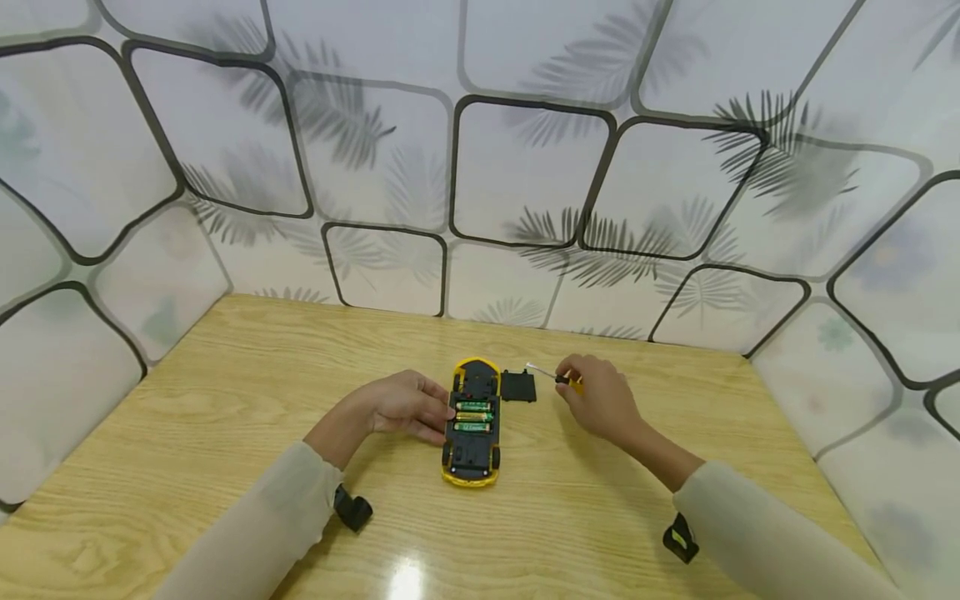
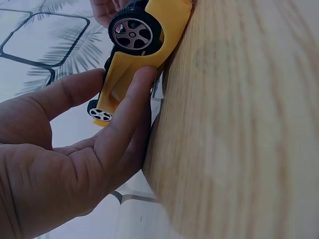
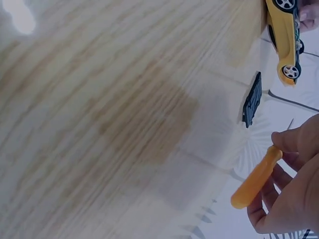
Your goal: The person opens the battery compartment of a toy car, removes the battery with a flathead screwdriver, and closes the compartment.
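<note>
A yellow toy car lies upside down on the table, its black underside facing up. Three green and gold batteries sit side by side in its open compartment. My left hand grips the car's left side, thumb at the underside edge and fingers along the yellow body. Just right of the car lies the black battery cover, flat on the wood. My right hand holds a screwdriver by its orange handle between thumb and fingers. Its thin metal shaft points left, with the tip near the cover.
The wooden table runs back to a wall covering patterned with leaves and rounded outlines, which also closes off both sides. A black strap device is on the left wrist and another on the right.
</note>
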Demonstrator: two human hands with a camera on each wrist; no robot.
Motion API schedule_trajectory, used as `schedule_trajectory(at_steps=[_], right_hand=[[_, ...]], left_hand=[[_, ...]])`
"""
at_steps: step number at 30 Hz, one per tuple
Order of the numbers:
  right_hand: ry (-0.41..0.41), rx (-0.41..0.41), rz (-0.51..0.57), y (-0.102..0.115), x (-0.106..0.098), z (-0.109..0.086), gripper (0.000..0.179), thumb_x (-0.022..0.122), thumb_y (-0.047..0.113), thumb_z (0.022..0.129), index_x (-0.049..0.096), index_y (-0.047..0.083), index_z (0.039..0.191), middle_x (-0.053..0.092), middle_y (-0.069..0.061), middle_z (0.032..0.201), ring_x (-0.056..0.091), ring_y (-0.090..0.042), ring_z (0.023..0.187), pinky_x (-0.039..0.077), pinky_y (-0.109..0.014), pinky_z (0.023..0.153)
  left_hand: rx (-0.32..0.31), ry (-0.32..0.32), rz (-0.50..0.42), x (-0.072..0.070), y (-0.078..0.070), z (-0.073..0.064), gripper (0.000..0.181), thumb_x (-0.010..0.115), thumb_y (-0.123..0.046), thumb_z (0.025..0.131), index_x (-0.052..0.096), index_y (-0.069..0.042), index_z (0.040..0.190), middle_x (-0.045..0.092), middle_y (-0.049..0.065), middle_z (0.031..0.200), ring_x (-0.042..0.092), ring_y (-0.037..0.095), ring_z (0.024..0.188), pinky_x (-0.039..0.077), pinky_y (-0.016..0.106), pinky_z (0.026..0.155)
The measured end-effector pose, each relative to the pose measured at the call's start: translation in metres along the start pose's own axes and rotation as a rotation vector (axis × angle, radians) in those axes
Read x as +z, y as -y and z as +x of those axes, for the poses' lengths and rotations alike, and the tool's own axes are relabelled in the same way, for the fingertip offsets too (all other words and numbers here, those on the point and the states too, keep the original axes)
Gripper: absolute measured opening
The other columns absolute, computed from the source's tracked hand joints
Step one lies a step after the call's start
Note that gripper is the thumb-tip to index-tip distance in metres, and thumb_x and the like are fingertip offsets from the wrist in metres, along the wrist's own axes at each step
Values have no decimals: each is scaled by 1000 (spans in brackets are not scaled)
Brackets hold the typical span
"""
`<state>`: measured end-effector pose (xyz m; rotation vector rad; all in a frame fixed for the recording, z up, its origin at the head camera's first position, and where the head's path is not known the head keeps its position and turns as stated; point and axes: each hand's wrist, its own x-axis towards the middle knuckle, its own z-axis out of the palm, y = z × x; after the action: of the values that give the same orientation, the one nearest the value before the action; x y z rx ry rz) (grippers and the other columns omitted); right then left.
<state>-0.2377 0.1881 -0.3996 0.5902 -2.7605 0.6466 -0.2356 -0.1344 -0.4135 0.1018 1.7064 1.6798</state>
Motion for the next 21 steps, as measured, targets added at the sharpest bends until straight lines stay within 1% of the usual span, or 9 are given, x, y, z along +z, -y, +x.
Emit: schedule_trajectory(at_steps=[2,5,9,13,15,17,19,21], right_hand=[[36,22,6,-1,-1,2,13,76,11,94,71,5,104,68,-11,93,64,-28,82,56,-45,65],[84,75,10,-2,-3,7,15,74,13,95,69,4,107,69,-13,95,65,-27,82,57,-41,64],[145,172,15,-4,-5,13,19,72,16,97,66,3,109,68,-12,94,64,-24,77,54,-37,60],[196,271,42,-7,-8,20,23,72,19,98,64,1,110,68,-13,94,63,-23,75,55,-38,62],[213,318,64,-8,-10,23,25,72,21,97,64,1,111,69,-13,96,65,-23,77,57,-39,66],[229,357,99,-10,-11,26,26,73,21,97,64,1,111,70,-15,97,65,-23,76,57,-39,66],[241,403,146,-13,-11,28,27,73,20,97,63,0,111,69,-17,98,65,-23,74,58,-37,64],[247,446,194,-16,-11,30,28,73,19,97,62,-1,112,68,-18,99,65,-23,70,58,-35,61]], left_hand=[[1,3,3,-1,0,1,36,61,3,99,55,14,133,68,23,116,72,29,99,61,46,91],[0,4,4,-1,0,2,36,61,2,100,55,14,133,69,22,115,72,29,99,61,46,91],[-1,0,1,-1,0,1,34,61,2,100,57,13,131,70,21,112,72,29,97,62,46,90],[0,10,5,-1,-1,1,38,60,2,100,53,15,135,68,23,117,72,29,99,61,46,92],[-2,5,0,-1,-1,0,44,60,2,100,48,15,140,66,25,121,71,30,101,61,46,92],[-3,3,-1,-1,-1,0,50,60,3,100,43,16,144,64,27,125,71,31,103,61,46,92],[-3,-6,-5,-1,-1,0,54,60,4,99,39,16,148,62,29,128,71,33,104,61,47,92],[-1,-5,-3,-1,-1,0,54,59,4,100,39,16,147,61,30,129,71,33,104,61,46,92]])
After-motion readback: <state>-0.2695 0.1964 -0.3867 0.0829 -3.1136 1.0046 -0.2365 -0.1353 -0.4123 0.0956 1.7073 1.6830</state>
